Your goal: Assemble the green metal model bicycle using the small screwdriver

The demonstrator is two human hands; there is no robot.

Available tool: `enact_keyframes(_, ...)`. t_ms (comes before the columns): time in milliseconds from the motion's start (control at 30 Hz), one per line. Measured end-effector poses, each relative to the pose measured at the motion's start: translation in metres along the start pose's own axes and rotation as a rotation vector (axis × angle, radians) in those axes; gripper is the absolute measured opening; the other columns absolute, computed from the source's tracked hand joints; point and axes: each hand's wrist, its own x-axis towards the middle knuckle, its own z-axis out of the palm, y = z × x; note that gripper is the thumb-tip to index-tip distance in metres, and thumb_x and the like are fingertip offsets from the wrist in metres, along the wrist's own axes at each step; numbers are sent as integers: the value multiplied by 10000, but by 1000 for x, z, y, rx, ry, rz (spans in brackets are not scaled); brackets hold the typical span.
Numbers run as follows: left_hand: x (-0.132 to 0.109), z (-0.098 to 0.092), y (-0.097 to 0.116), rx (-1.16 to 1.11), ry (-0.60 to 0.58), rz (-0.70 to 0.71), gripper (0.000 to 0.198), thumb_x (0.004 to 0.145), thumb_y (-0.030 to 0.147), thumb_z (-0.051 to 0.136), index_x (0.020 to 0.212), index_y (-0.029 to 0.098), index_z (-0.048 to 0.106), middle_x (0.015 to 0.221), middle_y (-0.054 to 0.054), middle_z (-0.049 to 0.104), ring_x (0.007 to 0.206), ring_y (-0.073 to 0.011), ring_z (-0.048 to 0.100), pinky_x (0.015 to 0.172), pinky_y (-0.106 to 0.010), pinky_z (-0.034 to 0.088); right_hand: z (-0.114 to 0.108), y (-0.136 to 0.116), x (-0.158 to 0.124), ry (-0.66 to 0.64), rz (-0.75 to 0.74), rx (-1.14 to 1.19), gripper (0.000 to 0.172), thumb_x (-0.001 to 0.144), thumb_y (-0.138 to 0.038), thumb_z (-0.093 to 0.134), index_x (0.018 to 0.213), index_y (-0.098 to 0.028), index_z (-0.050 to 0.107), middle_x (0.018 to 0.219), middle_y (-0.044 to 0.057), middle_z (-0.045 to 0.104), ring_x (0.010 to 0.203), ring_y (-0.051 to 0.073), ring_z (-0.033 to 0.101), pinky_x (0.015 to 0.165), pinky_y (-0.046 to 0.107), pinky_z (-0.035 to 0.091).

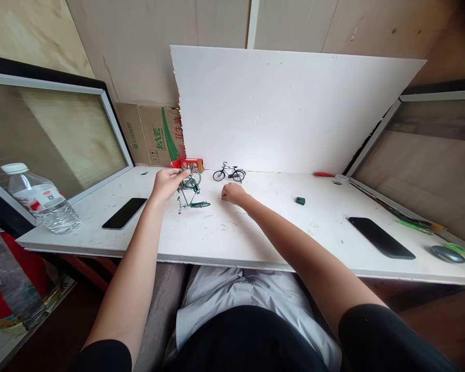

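My left hand (166,184) pinches a green model bicycle (189,196) by its spoked wheel. The bicycle is turned on end, its wheels toward the back and its handlebar and saddle nearer me. Just right of it, my right hand (234,193) is closed above the white tabletop, and whatever its fingers may hold is hidden. Behind that hand a black model bicycle (229,173) stands upright on its wheels. Farther right lies a small dark green block-like piece (300,200), apart from both hands.
A white board (294,108) leans at the back beside a cardboard box (151,134) and a small red box (194,164). Left are a water bottle (46,199) and a phone (124,213). Another phone (382,237), a mouse (447,253) and a red object (323,174) lie right.
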Motion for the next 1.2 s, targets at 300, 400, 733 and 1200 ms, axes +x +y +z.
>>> enact_keyframes(300,-5,15,-5,-58,-88,-62,638,598,591,980,994,118,817,1007,-142,821,769,-197,703,662,-290,501,0,-6,-21,63,-37,64,94,952,-212,673,998,-149,725,1009,148,762,900,220,691,785,264,488)
enact_keyframes(400,-10,24,-3,-74,-137,-68,623,619,589,976,1006,125,826,1017,-138,819,789,-203,707,684,-302,519,-5,2,-39,120,-89,154,132,1006,-244,601,979,-166,703,1035,117,765,848,194,671,738,263,472)
enact_keyframes(733,-48,67,17,-142,-467,-63,466,753,553,928,960,147,829,1015,-120,801,864,-216,696,751,-330,511,-21,0,-126,793,-435,691,188,1111,-397,521,1109,-242,628,1201,106,593,1090,226,606,770,331,569)
enact_keyframes(1200,-74,96,16,-134,-656,-37,408,829,538,879,980,160,846,945,-94,771,813,-194,642,736,-331,434,0,15,-152,842,-452,663,147,1120,-375,527,1095,-279,635,1131,89,621,1139,252,606,1007,459,564)
